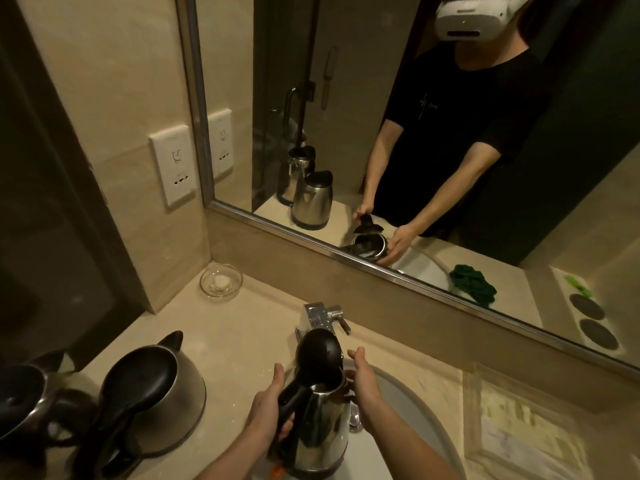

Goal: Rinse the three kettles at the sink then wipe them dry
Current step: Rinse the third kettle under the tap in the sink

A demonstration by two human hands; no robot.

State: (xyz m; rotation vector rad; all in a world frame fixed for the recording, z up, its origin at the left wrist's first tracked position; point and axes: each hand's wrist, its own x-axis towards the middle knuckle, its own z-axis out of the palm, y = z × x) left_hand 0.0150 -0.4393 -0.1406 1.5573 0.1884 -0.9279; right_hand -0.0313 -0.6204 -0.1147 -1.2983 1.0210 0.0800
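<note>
Over the sink [410, 401], the kettle [318, 431] was being held up in both hands, pretty much upright, with its black lid [320, 353] flipped open. The left hand [266, 410] had its fingers wrapped round the black handle, a proper closed grip. The right hand [363, 386] was on the opposite side, fingers fairly straight and laid flat against the steel body near the rim, so more steadying than clutching. Just beyond the grip, right behind the open lid, sat the chrome faucet [320, 315]. Off to the left of the gripping hand, the second kettle [162, 386] and the third kettle [24, 393] stood on the counter side by side, lids down. Further back from those was a small glass dish [221, 281].
</note>
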